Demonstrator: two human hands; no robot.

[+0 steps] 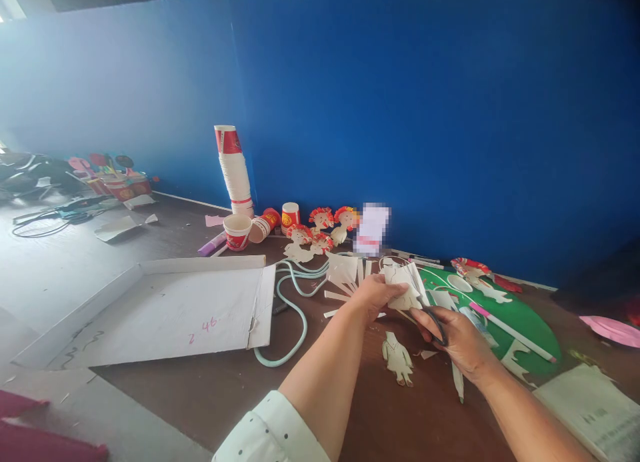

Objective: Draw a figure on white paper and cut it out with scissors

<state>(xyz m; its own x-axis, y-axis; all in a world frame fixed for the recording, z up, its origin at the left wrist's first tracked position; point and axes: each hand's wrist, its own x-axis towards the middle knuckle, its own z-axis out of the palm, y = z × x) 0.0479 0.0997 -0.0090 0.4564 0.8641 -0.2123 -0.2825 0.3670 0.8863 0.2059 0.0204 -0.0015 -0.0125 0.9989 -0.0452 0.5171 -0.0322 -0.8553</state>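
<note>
Spotted cloth of the left sleeve [275,430] lay nearest the camera; beyond it the left hand [377,297] pinched drawn-on paper [401,295] above the dark table [200,395], the right hand [463,342] gripping scissors [440,330] just beside it. Thin paper, judged light, easily creased or torn — best held flat, by a margin clear of the scissors.
</note>
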